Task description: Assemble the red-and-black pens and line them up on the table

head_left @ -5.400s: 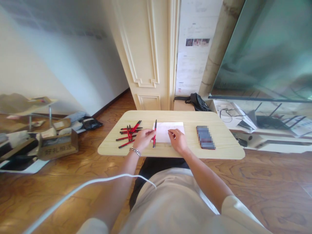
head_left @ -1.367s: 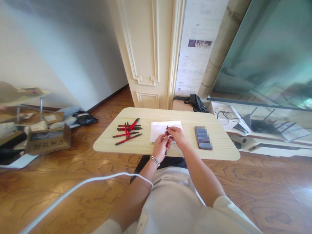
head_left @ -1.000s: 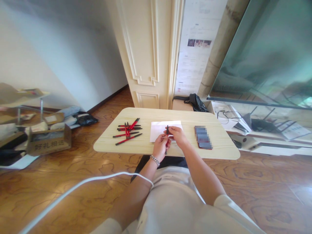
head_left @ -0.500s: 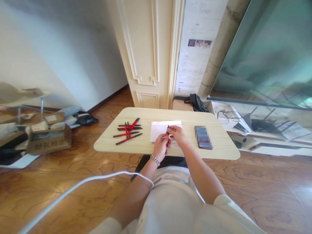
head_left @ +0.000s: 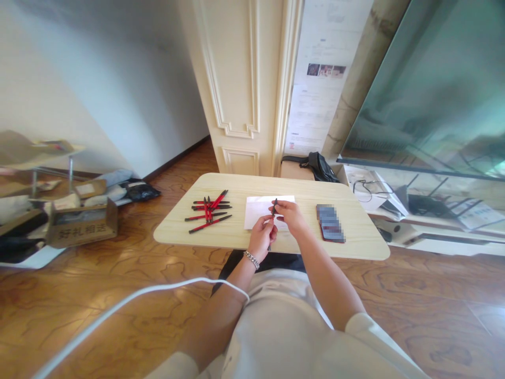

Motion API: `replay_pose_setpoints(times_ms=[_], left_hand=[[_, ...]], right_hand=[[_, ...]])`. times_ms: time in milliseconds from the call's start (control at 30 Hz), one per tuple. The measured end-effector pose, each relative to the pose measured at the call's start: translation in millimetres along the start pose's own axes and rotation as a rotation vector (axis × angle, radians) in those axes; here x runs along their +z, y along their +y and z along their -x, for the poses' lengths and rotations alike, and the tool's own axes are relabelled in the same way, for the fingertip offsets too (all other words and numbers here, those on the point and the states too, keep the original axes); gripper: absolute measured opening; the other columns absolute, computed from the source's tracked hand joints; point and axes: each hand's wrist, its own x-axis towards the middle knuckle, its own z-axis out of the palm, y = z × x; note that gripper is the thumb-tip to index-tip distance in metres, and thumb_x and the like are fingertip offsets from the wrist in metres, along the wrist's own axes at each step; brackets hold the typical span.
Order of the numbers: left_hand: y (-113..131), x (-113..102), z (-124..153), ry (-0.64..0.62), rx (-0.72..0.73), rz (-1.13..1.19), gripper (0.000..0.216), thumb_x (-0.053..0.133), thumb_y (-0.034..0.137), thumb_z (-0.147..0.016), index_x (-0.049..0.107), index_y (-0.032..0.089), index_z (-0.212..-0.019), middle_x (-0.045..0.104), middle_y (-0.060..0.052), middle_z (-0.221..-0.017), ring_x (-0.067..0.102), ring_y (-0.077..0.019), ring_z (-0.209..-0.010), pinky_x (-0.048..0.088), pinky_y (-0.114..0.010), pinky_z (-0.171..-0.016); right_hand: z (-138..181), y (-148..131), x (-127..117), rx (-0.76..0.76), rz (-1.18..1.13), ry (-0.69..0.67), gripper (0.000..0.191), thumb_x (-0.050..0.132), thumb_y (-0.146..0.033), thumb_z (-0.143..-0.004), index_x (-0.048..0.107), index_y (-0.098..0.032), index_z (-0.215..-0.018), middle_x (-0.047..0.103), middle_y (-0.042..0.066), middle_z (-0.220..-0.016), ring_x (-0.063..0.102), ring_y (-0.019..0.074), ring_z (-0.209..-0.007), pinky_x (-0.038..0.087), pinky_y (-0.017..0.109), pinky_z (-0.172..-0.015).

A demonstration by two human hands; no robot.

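Over a sheet of white paper [head_left: 254, 208], both my hands grip one dark pen with a little red on it [head_left: 275, 204]. My left hand [head_left: 261, 237], with a chain bracelet at the wrist, is closed around its lower part, and a dark end shows beneath the fingers. Higher up, my right hand [head_left: 291, 215] pinches the upper dark part between thumb and fingers. The middle of this pen is mostly hidden by my fingers. To the left, several red and black pens [head_left: 211, 226] lie in a loose, crossing pile on the pale wooden table [head_left: 236, 184].
A phone [head_left: 330, 223] with a blurred screen lies at the table's right. Beyond the table stand a cream door [head_left: 232, 79] and a black bag [head_left: 317, 166]. Cartons [head_left: 84, 223] and parcels cover the floor at left. A white cable [head_left: 130, 300] crosses my left forearm.
My right hand has shifted slightly up along the pen, and more of the dark upper part shows. The left hand keeps its grip. The view has moved a little.
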Motion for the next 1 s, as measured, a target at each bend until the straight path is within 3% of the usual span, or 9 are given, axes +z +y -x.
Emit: replay_pose_setpoints(times_ms=[200, 400, 467, 567, 733, 867, 1000], left_hand=[[3.4, -0.2, 3.1, -0.024, 0.011, 0.009, 0.032, 0.062, 0.041, -0.078, 0.058, 0.018, -0.1, 0.051, 0.004, -0.059, 0.042, -0.0053, -0.044, 0.023, -0.017, -0.039], [4.5, -1.6, 10.2, -0.014, -0.032, 0.035, 0.033, 0.064, 0.041, -0.077, 0.057, 0.019, -0.1, 0.053, 0.004, -0.059, 0.043, -0.0054, -0.044, 0.023, -0.017, -0.04], [4.5, -3.2, 14.5, 0.008, -0.033, 0.034, 0.033, 0.064, 0.041, -0.077, 0.057, 0.018, -0.101, 0.053, 0.004, -0.06, 0.043, -0.0056, -0.044, 0.023, -0.017, -0.04], [4.8, -7.2, 20.0, 0.057, -0.017, 0.051, 0.034, 0.064, 0.041, -0.077, 0.056, 0.018, -0.101, 0.054, 0.003, -0.061, 0.044, -0.0054, -0.045, 0.023, -0.017, -0.04], [5.4, -14.6, 21.9, 0.132, -0.001, 0.088, 0.036, 0.067, 0.04, -0.074, 0.056, 0.017, -0.099, 0.053, 0.004, -0.061, 0.044, -0.0049, -0.044, 0.025, -0.016, -0.04], [5.8, -15.1, 19.2, 0.154, -0.008, 0.117, 0.036, 0.068, 0.039, -0.073, 0.055, 0.016, -0.098, 0.054, 0.003, -0.061, 0.044, -0.0048, -0.044, 0.026, -0.016, -0.041], [6.8, -12.7, 17.9, 0.166, -0.019, 0.131, 0.034, 0.067, 0.037, -0.074, 0.055, 0.016, -0.098, 0.053, 0.003, -0.06, 0.044, -0.0048, -0.045, 0.026, -0.016, -0.041]], right_hand=[[-8.7, -19.2, -0.8, -0.027, -0.065, 0.026, 0.036, 0.068, -0.036, -0.069, 0.065, -0.019, -0.1, 0.07, 0.007, -0.094, 0.063, 0.0126, -0.075, 0.042, 0.021, -0.061], [-27.9, -29.1, -0.8, -0.142, -0.114, 0.17, 0.037, 0.07, -0.039, -0.067, 0.066, -0.017, -0.097, 0.069, 0.004, -0.083, 0.061, 0.0097, -0.066, 0.043, 0.019, -0.058], [-31.4, -22.4, 2.3, -0.149, 0.05, 0.182, 0.033, 0.068, -0.039, -0.07, 0.067, -0.016, -0.094, 0.068, 0.002, -0.075, 0.06, 0.0101, -0.062, 0.043, 0.02, -0.057], [-29.2, -6.9, 12.0, -0.098, 0.483, 0.154, 0.03, 0.068, -0.034, -0.071, 0.067, -0.016, -0.095, 0.068, 0.002, -0.069, 0.061, 0.0123, -0.061, 0.044, 0.022, -0.059], [-16.2, 10.3, 32.2, -0.105, 1.058, 0.137, 0.014, 0.064, -0.029, -0.075, 0.068, -0.018, -0.083, 0.071, 0.008, -0.084, 0.064, 0.0185, -0.082, 0.043, 0.026, -0.072], [-12.0, 13.0, 39.2, -0.096, 1.182, 0.124, 0.018, 0.06, -0.032, -0.079, 0.069, -0.017, -0.084, 0.071, 0.012, -0.086, 0.064, 0.0205, -0.084, 0.042, 0.027, -0.072], [-10.3, 8.7, 35.2, -0.146, 1.112, 0.15, 0.026, 0.054, -0.038, -0.084, 0.069, -0.017, -0.081, 0.07, 0.011, -0.083, 0.063, 0.0192, -0.081, 0.04, 0.026, -0.071]])
